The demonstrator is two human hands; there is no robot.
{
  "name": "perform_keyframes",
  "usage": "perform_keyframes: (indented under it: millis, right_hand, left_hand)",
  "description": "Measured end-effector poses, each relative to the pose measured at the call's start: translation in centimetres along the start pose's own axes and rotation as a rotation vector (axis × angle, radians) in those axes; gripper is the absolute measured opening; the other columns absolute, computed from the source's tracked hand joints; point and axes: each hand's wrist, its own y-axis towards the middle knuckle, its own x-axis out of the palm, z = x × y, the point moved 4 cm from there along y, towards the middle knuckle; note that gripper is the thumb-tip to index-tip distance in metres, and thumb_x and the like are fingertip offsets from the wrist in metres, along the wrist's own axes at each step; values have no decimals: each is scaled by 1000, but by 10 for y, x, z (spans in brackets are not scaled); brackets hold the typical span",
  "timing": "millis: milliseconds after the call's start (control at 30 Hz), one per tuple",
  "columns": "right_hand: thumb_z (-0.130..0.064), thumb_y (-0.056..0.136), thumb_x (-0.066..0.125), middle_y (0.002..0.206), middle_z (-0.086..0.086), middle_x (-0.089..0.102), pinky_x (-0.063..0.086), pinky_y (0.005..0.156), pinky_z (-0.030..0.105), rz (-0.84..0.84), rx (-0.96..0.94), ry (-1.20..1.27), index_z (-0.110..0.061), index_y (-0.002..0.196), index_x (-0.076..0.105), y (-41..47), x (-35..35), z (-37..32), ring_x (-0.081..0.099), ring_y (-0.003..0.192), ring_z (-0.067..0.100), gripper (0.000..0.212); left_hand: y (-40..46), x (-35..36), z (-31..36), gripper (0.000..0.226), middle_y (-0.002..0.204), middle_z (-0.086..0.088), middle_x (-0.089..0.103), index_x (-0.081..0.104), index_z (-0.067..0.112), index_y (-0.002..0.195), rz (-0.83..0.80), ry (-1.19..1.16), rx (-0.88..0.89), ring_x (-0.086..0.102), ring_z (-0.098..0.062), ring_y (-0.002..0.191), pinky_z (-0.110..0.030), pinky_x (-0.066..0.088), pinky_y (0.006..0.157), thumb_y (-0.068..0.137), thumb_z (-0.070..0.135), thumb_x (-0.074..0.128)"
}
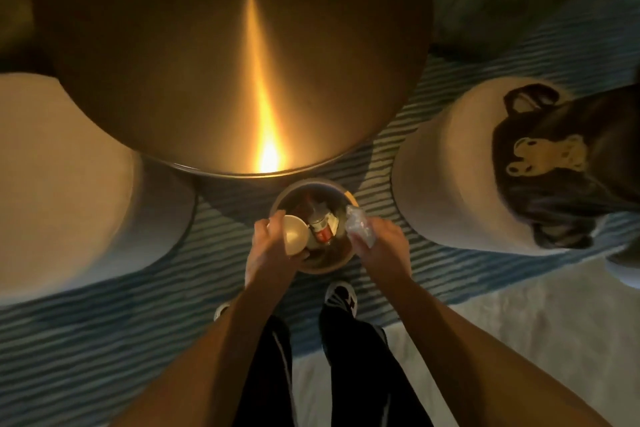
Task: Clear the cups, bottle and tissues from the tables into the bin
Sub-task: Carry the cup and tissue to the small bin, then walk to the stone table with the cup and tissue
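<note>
the bin point(313, 267) is seen straight below both hands, at 6 o'clock of the round table point(207, 45). a pale cup point(294, 234), mouth up, is gripped by the left hand point(272, 250) over the rim at 9 o'clock. what seems a crumpled clear bottle point(360, 229) is clutched by the right hand point(384, 246) at 3 o'clock.

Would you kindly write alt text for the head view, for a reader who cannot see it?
Seen from above, a person holds a pale cup in the left hand and a crumpled clear plastic bottle in the right hand, both over a small round bin already holding rubbish. The bin stands on a striped rug beside a round metallic table.
</note>
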Motion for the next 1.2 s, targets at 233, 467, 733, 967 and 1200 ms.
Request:
perform_keyframes:
  millis: [233,467,733,967,1200]
  right_hand:
    - [-43,78,72,140,7,46,42,101,38,-127,-90,84,-14,145,31,42,57,5,45,126,20,83]
    - [-47,83,64,152,6,31,38,106,43,-116,-199,-14,-18,148,25,21,16,-12,34,137,22,82]
    - [-55,91,45,155,0,26,17,115,35,-270,-434,-113,-25,148,26,-32,-60,-111,21,142,18,67]
    - [-48,95,43,155,2,25,19,116,37,-395,-834,-157,-21,149,25,-96,-72,-240,17,143,17,63]
    - [-44,97,41,154,5,27,24,114,41,-490,-1160,-253,-18,147,28,-168,-37,-367,19,143,20,58]
  left_hand:
    - [6,36,-25,106,140,-13,39,21,12,147,52,2,-75,37,-27,129,-34,36,101,64,31,85]
    - [-27,-12,-20,89,150,-21,26,18,5,147,55,152,-136,22,-35,139,-49,28,110,83,49,61]
    - [-121,-138,-1,84,154,-13,22,17,10,149,352,173,-378,16,-26,142,-43,19,114,87,58,47]
    - [-224,-206,-10,87,156,-7,20,13,16,150,582,169,-648,12,-22,144,-42,17,116,85,71,28]
    - [-323,-255,-64,83,155,-6,22,13,21,149,798,83,-901,15,-24,143,-46,18,115,85,68,36]
